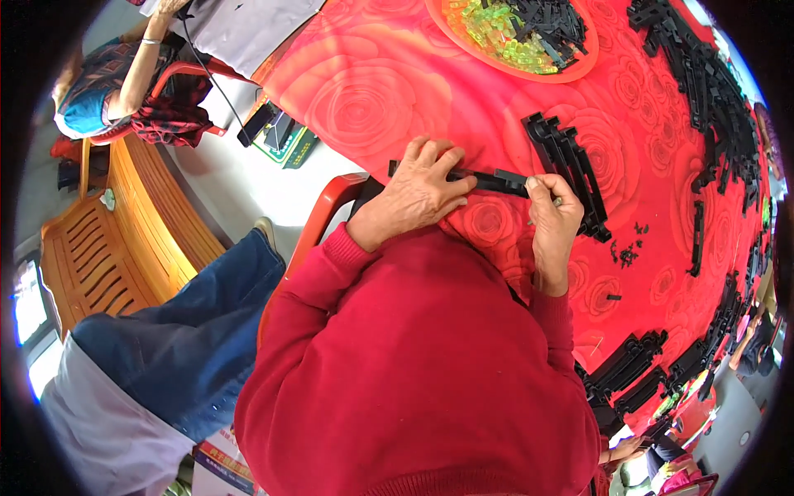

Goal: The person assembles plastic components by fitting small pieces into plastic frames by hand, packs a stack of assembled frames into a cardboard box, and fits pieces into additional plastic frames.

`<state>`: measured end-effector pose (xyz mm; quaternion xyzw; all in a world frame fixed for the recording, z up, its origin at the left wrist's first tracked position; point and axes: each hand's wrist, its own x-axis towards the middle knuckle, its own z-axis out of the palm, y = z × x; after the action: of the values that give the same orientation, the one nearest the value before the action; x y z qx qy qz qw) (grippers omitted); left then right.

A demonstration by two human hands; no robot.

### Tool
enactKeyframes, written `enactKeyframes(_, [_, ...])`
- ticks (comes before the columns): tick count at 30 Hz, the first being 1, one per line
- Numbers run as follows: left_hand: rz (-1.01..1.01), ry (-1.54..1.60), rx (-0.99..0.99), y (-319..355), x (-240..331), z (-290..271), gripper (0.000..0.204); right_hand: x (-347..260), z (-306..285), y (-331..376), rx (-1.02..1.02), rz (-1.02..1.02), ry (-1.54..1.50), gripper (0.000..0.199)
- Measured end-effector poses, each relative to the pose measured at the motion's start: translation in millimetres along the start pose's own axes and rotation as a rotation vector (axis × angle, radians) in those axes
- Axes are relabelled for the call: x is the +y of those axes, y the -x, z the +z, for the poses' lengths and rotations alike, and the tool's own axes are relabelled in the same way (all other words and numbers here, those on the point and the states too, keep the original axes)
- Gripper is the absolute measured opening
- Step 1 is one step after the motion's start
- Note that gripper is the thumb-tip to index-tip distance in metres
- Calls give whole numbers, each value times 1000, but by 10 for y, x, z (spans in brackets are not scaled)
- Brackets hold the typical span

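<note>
A long black plastic strip (488, 183) lies on the red tablecloth close in front of me. My left hand (426, 188) is closed over its left part, the fingers curled across it. At the strip's right end, my right hand (556, 217) pinches a small flat black piece (510, 176), which rests on or just above the strip. Whether the two are joined I cannot tell. Just beyond my right hand, several similar black strips (571, 169) lie side by side in a slanting row.
An orange-rimmed tray (571, 77) of yellow-green and black pieces stands far ahead. Black strips (703, 91) are heaped along the right; tiny black bits (626, 253) lie nearer. A red chair (318, 217), a wooden bench (99, 248) and other people are around the table.
</note>
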<state>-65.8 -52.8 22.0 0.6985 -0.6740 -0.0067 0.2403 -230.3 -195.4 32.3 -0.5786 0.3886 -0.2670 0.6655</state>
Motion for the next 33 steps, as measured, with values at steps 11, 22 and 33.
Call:
enactKeyframes(11, [97,-93,-105,-65,-92,52,33,74,0,-6,-4,-11,-55,9])
enactKeyframes(22, [-190,-166,55,75,-98,-6,33,14,75,-51,-6,-7,-111,10])
enactKeyframes(33, [-430,158,306,574,-338,-152,45,19,394,-261,-102,-128,142,9])
